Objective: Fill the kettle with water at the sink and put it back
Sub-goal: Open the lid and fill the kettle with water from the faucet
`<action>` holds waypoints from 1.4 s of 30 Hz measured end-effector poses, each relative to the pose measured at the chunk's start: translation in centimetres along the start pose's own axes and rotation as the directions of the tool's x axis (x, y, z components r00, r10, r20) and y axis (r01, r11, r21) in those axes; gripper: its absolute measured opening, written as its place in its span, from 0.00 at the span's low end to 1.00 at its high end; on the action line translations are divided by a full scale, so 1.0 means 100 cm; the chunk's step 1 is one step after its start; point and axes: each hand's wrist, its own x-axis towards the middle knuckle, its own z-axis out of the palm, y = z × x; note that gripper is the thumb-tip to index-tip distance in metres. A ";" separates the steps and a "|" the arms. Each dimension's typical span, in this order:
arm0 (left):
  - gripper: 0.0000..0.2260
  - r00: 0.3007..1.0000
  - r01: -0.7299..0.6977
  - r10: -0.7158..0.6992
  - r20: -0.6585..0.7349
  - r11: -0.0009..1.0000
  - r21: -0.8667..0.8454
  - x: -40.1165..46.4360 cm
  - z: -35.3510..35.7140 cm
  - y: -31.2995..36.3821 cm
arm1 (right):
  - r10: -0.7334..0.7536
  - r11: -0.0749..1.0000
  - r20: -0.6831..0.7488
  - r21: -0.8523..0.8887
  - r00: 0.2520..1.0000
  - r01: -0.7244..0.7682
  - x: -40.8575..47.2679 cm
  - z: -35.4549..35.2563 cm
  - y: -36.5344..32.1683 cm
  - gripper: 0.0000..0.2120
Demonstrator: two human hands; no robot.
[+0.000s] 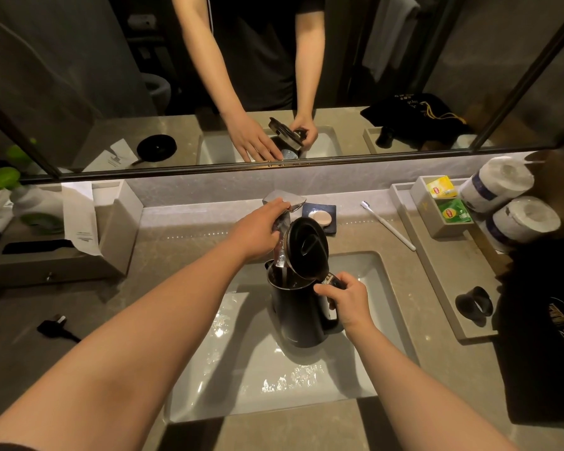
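Observation:
A black electric kettle (298, 315) stands upright in the white sink basin (355, 382) with its round lid (306, 247) swung open. My right hand (345, 302) grips the kettle's handle on its right side. My left hand (258, 229) rests on the chrome faucet (285, 203), fingers laid over its lever. The faucet spout reaches over the kettle's open mouth. Whether water is running I cannot tell. The kettle's round black base shows only in the mirror reflection (156, 147), on the counter at the left.
A black plug (56, 327) lies on the left counter. Behind the faucet sits a soap dish (321, 218); a toothbrush (388, 226) lies to its right. A tray with tea bags (443, 196), paper rolls (508, 203) and a black bag (547, 330) fill the right side.

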 end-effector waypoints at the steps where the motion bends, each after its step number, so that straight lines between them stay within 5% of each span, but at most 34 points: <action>1: 0.25 1.000 -0.001 0.001 -0.001 1.000 0.001 0.000 0.000 0.000 | 0.001 1.000 -0.001 0.004 1.000 -0.001 0.000 0.000 0.000 0.14; 42: 0.25 1.000 0.016 -0.016 0.007 1.000 0.009 -0.003 -0.004 0.004 | -0.011 0.998 -0.054 0.055 0.999 0.014 0.001 0.005 0.005 0.13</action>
